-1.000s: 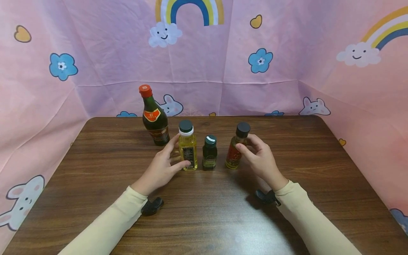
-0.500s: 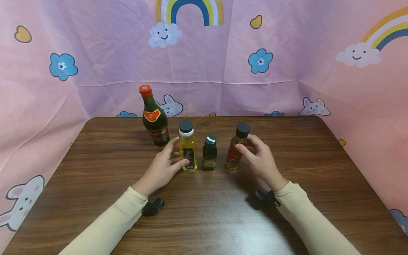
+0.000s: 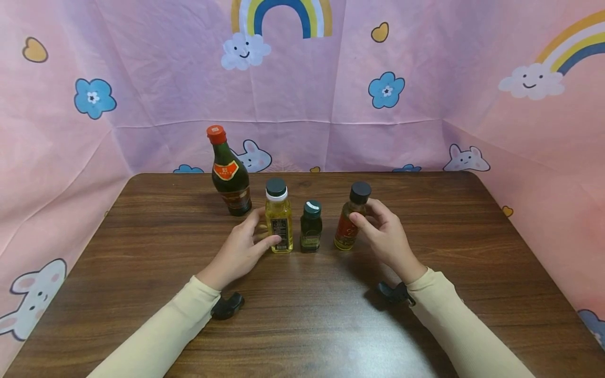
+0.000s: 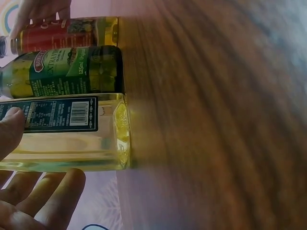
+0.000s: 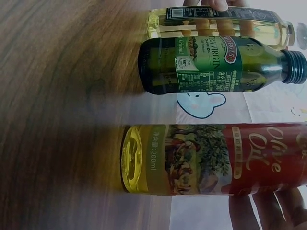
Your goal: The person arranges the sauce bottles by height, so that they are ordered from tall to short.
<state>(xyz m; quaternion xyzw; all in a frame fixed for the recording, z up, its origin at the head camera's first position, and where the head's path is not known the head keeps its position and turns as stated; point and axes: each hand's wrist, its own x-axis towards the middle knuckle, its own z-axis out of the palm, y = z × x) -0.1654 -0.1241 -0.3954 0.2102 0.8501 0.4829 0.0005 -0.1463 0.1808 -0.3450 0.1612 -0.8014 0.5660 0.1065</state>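
One barcoded bottle [image 4: 72, 135] is gripped by left hand [image 3: 240, 244], "Olive Oil" bottle [image 5: 216, 159] by right hand [image 3: 389, 237]; between, "BORGES" bottle [image 5: 212, 65].

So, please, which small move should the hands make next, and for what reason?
Perhaps, for even spacing, the right hand should slide the red-label bottle slightly left, towards the small bottle: this hand holds it, and that gap looks wider than the one between the small bottle and the yellow bottle in the left hand.
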